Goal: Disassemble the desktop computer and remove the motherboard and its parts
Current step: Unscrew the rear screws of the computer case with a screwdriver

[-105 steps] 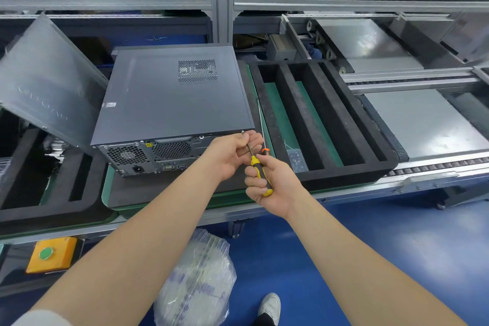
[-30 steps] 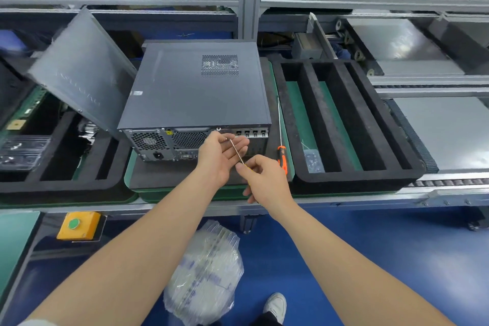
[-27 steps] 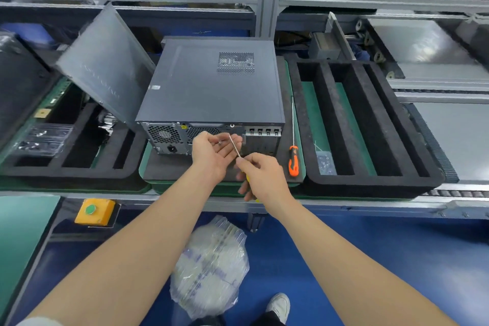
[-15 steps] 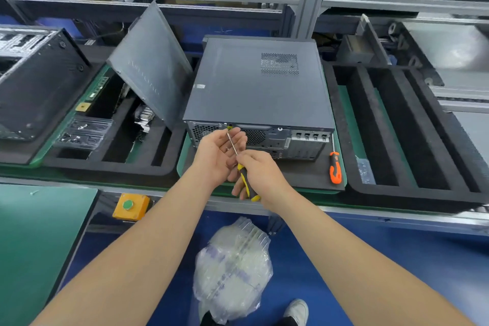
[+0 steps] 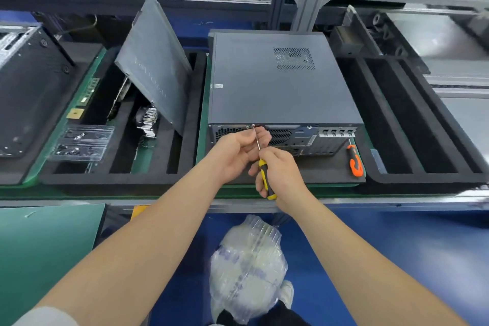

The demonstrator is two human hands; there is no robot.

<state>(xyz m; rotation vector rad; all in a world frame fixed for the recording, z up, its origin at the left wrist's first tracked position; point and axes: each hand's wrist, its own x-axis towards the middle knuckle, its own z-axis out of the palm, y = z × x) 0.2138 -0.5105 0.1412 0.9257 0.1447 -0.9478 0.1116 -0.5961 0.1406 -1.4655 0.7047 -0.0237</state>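
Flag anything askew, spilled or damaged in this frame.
A loose grey panel leans tilted in the left foam tray instead of lying flat, and a bundle of plastic wrap sits on the floor before the bench. An orange screwdriver lies loose beside the computer. No spill or damage shows.

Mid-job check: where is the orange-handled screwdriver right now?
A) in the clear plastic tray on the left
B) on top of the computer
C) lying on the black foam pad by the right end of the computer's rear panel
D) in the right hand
C: the orange-handled screwdriver lies on the foam pad beside the computer case, with no hand on it; the right hand grips the yellow-handled screwdriver instead.
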